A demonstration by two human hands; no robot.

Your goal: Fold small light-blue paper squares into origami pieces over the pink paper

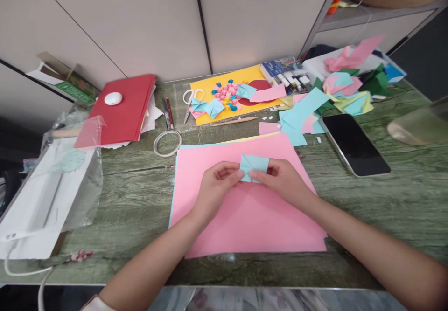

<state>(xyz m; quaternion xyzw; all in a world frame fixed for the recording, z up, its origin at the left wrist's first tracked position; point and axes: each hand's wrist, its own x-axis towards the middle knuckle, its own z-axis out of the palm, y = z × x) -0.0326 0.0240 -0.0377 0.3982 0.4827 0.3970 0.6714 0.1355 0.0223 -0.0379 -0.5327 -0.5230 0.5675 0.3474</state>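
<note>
A small light blue paper piece (255, 162) with crease lines is held above a stack of large pink sheets (245, 222). My left hand (219, 183) pinches its left side between thumb and fingers. On the right side, my right hand (282, 178) grips it the same way, with the thumb on the front near the lower edge. Both thumb tips are close together on the paper. The fingertips behind the paper are hidden.
A tape roll (167, 143), scissors (191, 101) and a yellow sheet (206, 87) with small folded pieces lie behind the stack. A black phone (355, 144) and paper scraps (304, 115) are right. A red folder (121, 110) and plastic bag (89, 190) are left.
</note>
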